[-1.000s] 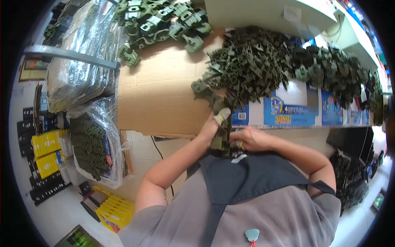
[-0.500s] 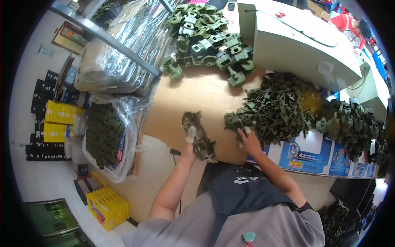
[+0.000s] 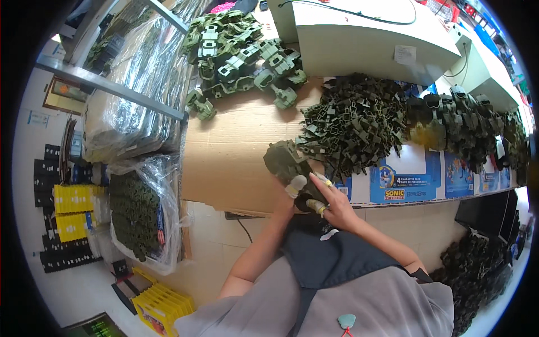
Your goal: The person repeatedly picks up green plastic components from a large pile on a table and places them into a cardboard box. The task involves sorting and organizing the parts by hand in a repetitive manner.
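A dark olive-green plastic part (image 3: 285, 159), long and moulded, is in my hands just above the cardboard's near edge. My left hand (image 3: 285, 201) grips it from the left, its thumb, in a pale finger cover, pressed on top. From the other side, my right hand (image 3: 340, 212) closes on the part's lower right, with pale covers on its fingertips as well. Whether a small piece sits under the right fingers is hidden. Close by on the right lies a heap of small dark green plastic pieces (image 3: 359, 126).
Larger green moulded parts (image 3: 241, 62) are piled at the back of the cardboard sheet (image 3: 230, 163). More parts (image 3: 457, 126) hang along the table's right side. A white cabinet (image 3: 370, 50) borders the back; a plastic-wrapped stack (image 3: 135, 95) and metal rail (image 3: 112, 84) border the left.
My left hand has brought the long part rightward and turned it. My right hand has left the small-piece heap's edge and come onto the part. The view has shifted too.
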Available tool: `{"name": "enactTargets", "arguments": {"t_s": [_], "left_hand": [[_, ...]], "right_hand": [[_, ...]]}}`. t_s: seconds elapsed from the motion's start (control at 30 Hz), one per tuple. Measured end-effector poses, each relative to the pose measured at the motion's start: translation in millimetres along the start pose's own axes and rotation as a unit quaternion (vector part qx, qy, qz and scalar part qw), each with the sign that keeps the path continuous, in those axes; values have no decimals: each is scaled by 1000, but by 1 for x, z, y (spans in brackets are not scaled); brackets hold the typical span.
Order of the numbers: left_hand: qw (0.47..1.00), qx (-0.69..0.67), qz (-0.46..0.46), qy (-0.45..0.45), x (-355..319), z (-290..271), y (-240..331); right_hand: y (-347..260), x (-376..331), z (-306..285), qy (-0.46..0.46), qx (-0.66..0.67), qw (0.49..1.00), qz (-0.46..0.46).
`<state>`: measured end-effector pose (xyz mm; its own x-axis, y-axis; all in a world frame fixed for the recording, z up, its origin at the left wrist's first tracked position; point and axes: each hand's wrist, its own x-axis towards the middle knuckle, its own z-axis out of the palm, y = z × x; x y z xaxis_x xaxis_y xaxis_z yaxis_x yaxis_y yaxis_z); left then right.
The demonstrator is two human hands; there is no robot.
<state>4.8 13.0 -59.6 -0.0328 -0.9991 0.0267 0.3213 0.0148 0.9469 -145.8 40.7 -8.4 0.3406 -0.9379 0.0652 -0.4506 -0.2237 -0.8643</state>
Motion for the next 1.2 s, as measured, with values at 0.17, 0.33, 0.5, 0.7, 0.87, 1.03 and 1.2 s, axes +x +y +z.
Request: {"name": "enactTargets", "arguments": {"t_s": [0.17, 0.33, 0.5, 0.7, 0.87, 1.03, 1.2], "left_hand": [[993, -16, -92, 74, 6, 12, -1], [984, -141, -102, 23, 12, 26, 14], [896, 305, -242, -216, 5, 4, 32], [659, 651, 180, -330, 16, 75, 83], [685, 475, -59, -548, 18, 57, 45], [675, 482, -92, -551, 8, 57, 39], [730, 436, -77, -520, 4, 55, 38]], "right_hand": [[9, -6, -15, -41, 114, 993, 13], [35, -9, -18, -45, 460, 862, 210], [58, -20, -49, -9, 186, 968, 169], [30, -31, -87, -102, -30, 988, 111], [37, -51, -81, -182, -19, 979, 93], [43, -65, -64, -192, -34, 974, 115], [47, -67, -59, -165, 52, 976, 131]]}}
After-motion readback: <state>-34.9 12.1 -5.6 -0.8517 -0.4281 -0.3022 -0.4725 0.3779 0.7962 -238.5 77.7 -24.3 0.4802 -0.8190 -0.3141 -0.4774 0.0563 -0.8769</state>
